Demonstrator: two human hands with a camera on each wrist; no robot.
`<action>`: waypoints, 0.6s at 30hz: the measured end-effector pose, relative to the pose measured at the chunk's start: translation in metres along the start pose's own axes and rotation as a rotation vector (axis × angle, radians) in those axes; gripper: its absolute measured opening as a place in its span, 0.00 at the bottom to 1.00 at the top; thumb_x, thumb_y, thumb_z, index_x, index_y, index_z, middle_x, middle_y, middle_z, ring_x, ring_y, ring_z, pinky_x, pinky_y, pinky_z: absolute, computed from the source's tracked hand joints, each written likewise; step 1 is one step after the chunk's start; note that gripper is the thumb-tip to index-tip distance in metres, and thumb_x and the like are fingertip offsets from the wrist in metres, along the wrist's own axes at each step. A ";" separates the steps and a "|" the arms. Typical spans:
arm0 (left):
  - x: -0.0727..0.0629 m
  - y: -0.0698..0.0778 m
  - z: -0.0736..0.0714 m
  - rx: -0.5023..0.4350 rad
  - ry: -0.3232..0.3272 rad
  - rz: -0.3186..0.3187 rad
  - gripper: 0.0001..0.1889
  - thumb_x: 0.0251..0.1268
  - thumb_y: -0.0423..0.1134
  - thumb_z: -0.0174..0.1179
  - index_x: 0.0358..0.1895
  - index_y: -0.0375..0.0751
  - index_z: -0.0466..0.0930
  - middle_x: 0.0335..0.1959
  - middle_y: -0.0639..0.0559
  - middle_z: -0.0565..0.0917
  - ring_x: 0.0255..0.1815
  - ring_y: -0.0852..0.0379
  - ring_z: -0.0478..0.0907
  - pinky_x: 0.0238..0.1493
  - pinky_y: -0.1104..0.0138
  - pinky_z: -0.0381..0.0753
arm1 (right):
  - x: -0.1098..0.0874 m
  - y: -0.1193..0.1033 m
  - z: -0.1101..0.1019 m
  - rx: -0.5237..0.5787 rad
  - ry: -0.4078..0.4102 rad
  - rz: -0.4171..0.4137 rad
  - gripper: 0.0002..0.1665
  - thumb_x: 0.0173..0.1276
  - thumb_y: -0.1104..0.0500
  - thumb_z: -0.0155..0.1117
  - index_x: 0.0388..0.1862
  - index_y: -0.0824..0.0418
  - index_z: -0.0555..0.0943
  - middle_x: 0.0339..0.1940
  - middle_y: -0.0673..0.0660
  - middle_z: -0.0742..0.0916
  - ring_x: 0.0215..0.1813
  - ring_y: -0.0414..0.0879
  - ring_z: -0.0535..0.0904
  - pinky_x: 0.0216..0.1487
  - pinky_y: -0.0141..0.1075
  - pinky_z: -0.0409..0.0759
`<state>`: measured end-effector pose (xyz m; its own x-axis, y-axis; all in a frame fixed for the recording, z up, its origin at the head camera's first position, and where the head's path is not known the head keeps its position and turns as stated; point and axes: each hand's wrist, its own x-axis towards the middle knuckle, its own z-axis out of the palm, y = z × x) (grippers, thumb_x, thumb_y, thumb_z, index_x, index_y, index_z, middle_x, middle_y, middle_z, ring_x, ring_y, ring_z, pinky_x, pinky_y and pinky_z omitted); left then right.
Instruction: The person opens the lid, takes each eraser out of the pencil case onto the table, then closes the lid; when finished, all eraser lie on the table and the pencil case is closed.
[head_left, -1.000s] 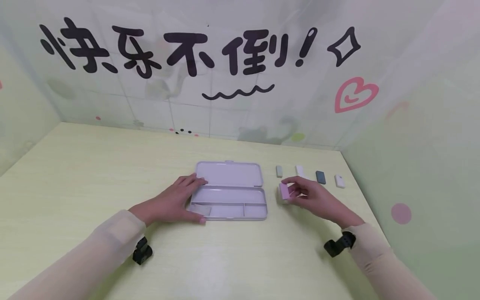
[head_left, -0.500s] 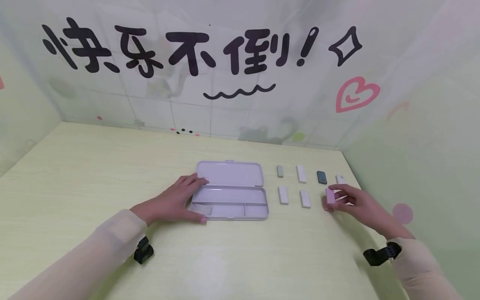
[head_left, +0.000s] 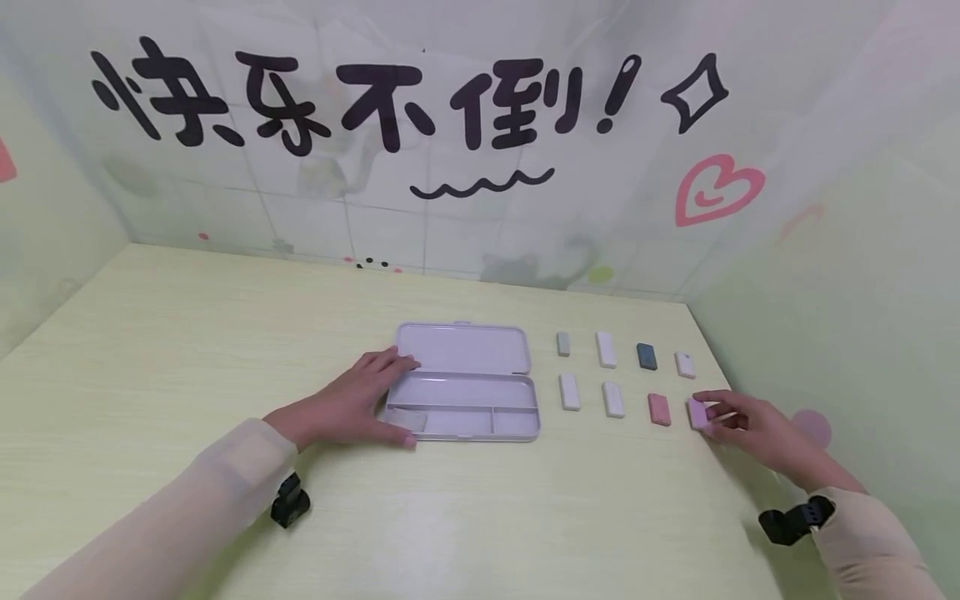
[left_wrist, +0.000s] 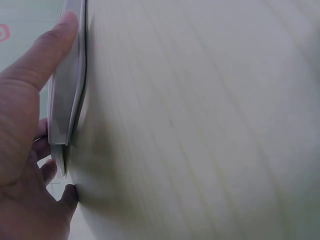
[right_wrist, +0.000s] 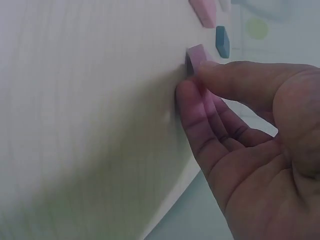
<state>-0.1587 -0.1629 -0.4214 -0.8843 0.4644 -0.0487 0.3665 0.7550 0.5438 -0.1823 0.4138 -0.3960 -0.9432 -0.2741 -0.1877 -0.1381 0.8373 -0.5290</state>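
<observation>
My right hand point(head_left: 761, 429) pinches a purple eraser point(head_left: 697, 414) between thumb and fingers, low at the right end of the front row. In the right wrist view the purple eraser point(right_wrist: 197, 54) shows tilted, its near end hidden by the fingertips. An open lilac pencil case point(head_left: 461, 390) lies flat at mid-table. Against its left end rests my left hand point(head_left: 348, 408), thumb at the front edge and fingers spread toward the lid. The left wrist view shows the thumb point(left_wrist: 57, 42) along the case's side.
In the back row stand a grey block point(head_left: 563, 343), a white one point(head_left: 606, 349), a dark blue one point(head_left: 647, 357) and a white one point(head_left: 685, 364). Two white blocks point(head_left: 569, 392) and a pink one point(head_left: 659, 409) lie in front. A clear packet point(head_left: 407, 420) sits inside the case.
My right hand has moved right, setting down a white and then a pink block along the front row, and now holds the purple eraser at its end. The left hand stays put.
</observation>
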 end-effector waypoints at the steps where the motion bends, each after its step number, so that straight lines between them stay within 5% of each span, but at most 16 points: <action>1: 0.000 0.000 0.000 0.001 -0.002 -0.001 0.57 0.50 0.65 0.78 0.80 0.41 0.61 0.84 0.32 0.57 0.84 0.32 0.54 0.77 0.34 0.65 | 0.000 0.001 0.000 0.000 -0.005 0.003 0.29 0.76 0.64 0.65 0.72 0.71 0.72 0.54 0.69 0.86 0.43 0.25 0.79 0.41 0.27 0.83; 13: 0.001 -0.001 0.002 0.001 0.001 -0.002 0.58 0.50 0.65 0.78 0.80 0.41 0.61 0.84 0.33 0.57 0.84 0.32 0.53 0.78 0.34 0.63 | 0.000 0.006 0.001 -0.010 -0.033 0.003 0.28 0.77 0.64 0.63 0.72 0.72 0.72 0.55 0.69 0.85 0.46 0.25 0.77 0.42 0.27 0.83; 18: 0.001 -0.003 0.002 0.004 0.001 -0.003 0.58 0.50 0.66 0.77 0.80 0.42 0.61 0.84 0.32 0.57 0.84 0.32 0.53 0.77 0.34 0.64 | 0.001 0.006 0.000 -0.016 -0.044 0.007 0.30 0.77 0.63 0.63 0.74 0.72 0.70 0.56 0.70 0.84 0.51 0.44 0.84 0.42 0.27 0.83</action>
<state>-0.1603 -0.1631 -0.4249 -0.8859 0.4613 -0.0492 0.3648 0.7581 0.5406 -0.1843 0.4184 -0.3991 -0.9301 -0.2883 -0.2275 -0.1367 0.8468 -0.5141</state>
